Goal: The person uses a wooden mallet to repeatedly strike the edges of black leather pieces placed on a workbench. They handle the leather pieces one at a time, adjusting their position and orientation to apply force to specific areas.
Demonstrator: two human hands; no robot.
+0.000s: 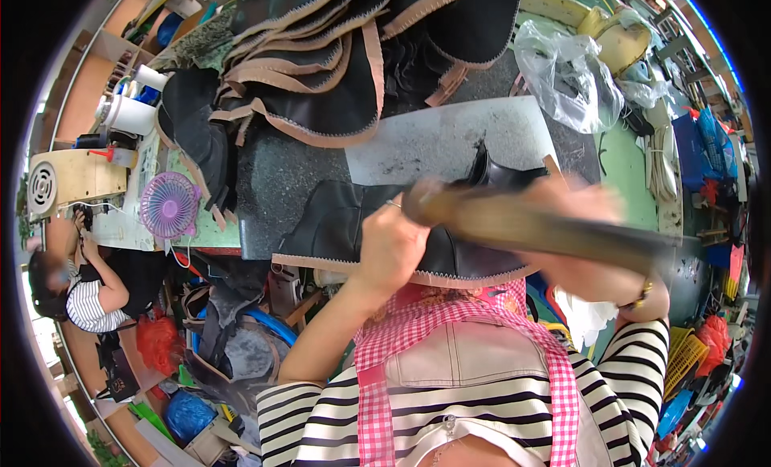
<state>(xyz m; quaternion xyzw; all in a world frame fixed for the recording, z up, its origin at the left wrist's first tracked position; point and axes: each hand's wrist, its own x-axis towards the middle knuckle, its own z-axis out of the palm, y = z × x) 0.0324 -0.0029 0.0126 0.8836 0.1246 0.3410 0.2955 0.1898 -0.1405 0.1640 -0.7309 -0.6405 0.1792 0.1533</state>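
Dark packet (120, 380) below the surface's left end bears a small gold-toned mark, too small to read.

Surface (628, 174) is green, with a speckled dark-grey slab (281, 166) over its middle and a smooth pale sheet (450, 138) on that. A smooth black leather piece (325, 222) lies along the near edge; its tan border, zigzag-stitched, follows that edge. Long tool (522, 218), brownish with a dark end, slants over the leather, motion-blurred.

Left hand (393, 242): fingers curled, ring on, at the tool's rounded end and over the leather; cannot tell which it grips. Right hand (574, 214): smeared by motion, partly behind the tool; cannot tell its grip.

Toward the far edge, a heap of curved black pieces (321, 106), tan-edged, overlapping. Far right corner: crumpled clear plastic bag (566, 73). Left end: round purple fan (169, 203), white cylinder (128, 114), red-nozzled bottle (120, 157), beige box (88, 174) with round vent.

Below the near edge, left: blue-rimmed basin (277, 324) with dark scraps (217, 326) and a greyish rounded item (249, 354) in it; red plastic bag (158, 342) beside. Well right of the surface: yellow slatted basket (684, 358).
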